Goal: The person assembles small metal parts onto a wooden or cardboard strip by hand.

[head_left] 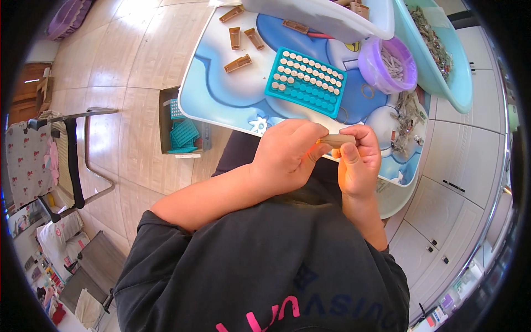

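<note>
Close to the table's near edge, my left hand [293,152] and my right hand [360,157] meet around a small brown, oblong plastic piece [338,140]. The left thumb and fingers pinch one end of it; the right fingers and thumb close on the other. Just beyond them lies a teal tray [315,102] with rows of round white pieces, its near right part showing bare teal wells. Several brown hollow plastic pieces [238,63] are scattered on the left of the table. What lies inside the held piece is hidden by my fingers.
A purple basin [406,83] holds grey stick-like parts. Behind it stand a white bin [354,22] and a teal basin [464,91] of metallic parts. Small shiny parts [408,124] are heaped at the table's right edge. A floor box [166,130] holds teal trays.
</note>
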A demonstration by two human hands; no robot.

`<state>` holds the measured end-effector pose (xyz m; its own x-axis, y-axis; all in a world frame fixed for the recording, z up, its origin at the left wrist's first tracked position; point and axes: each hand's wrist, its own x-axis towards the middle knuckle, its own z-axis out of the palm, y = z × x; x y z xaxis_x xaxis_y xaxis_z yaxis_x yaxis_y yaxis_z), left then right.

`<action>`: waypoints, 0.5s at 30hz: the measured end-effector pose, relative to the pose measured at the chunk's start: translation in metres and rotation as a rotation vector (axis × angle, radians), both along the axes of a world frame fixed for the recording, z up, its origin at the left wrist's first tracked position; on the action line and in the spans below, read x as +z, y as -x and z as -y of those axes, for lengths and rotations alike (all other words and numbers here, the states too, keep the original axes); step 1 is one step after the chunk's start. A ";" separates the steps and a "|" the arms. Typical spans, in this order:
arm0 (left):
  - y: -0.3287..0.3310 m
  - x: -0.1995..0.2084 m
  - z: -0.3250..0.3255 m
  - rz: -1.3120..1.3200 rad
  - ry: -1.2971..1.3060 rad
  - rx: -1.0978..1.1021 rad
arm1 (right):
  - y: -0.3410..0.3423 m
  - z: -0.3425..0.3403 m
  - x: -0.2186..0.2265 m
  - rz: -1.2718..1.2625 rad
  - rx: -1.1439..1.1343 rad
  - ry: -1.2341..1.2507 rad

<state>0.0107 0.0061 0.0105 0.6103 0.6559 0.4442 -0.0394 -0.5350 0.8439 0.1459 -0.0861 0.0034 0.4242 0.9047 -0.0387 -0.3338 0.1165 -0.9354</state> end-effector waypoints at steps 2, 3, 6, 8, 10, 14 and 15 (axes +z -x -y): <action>0.001 -0.002 -0.001 -0.083 -0.092 0.023 | 0.003 -0.003 0.000 -0.070 -0.032 0.003; 0.002 -0.002 -0.002 -0.083 -0.093 0.023 | 0.003 -0.004 0.000 -0.070 -0.031 0.002; 0.004 -0.003 -0.003 -0.100 -0.148 0.030 | 0.005 -0.002 -0.005 -0.063 0.001 0.026; 0.002 -0.004 -0.002 -0.067 -0.144 0.065 | 0.007 -0.003 -0.009 -0.102 -0.015 0.017; 0.001 -0.008 -0.003 -0.100 -0.123 0.049 | 0.005 -0.007 -0.014 -0.166 -0.014 0.020; 0.001 0.001 -0.010 -0.095 0.845 -0.258 | -0.008 -0.008 -0.011 -0.102 0.015 0.054; 0.004 -0.003 -0.013 0.012 1.226 -0.381 | -0.013 -0.009 -0.012 -0.095 0.009 0.053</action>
<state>0.0072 0.0195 0.0075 0.8488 0.4236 -0.3163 -0.0287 0.6343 0.7725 0.1591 -0.0771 -0.0087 0.4080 0.9042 -0.1262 -0.4223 0.0643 -0.9042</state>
